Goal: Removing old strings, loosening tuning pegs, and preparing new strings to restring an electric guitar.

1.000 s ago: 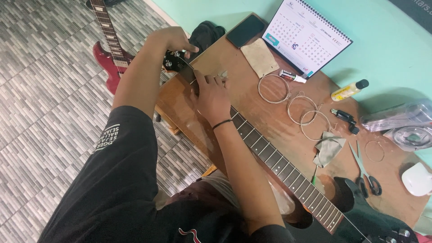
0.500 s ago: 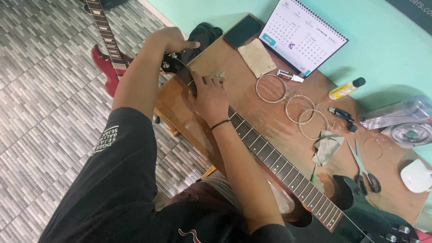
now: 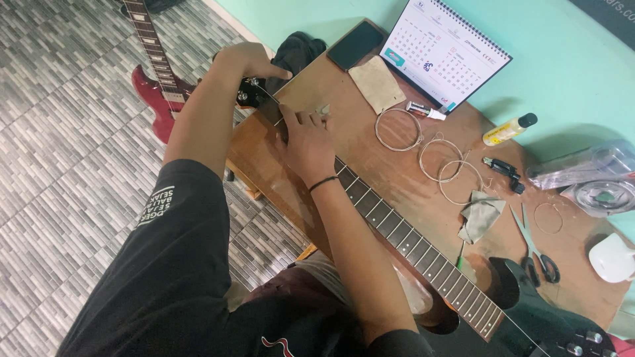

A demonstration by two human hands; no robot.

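I see my left hand (image 3: 248, 63) pinching the dark guitar headstock (image 3: 254, 92) at eleven o'clock — my right hand (image 3: 305, 140), fingers flat together, presses the black fretted neck (image 3: 403, 241) on the brown wooden table (image 3: 397, 178).

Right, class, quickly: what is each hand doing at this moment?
Left hand: closed around the guitar headstock, at the tuning pegs.
Right hand: laid flat on the guitar neck, fingers extended, no grip on anything.

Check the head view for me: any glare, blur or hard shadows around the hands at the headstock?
Head view: light is soft and even, no glare on the table; left hand and right hand are sharp at the headstock; faint shadows beside the calendar; frame edges bend slightly.
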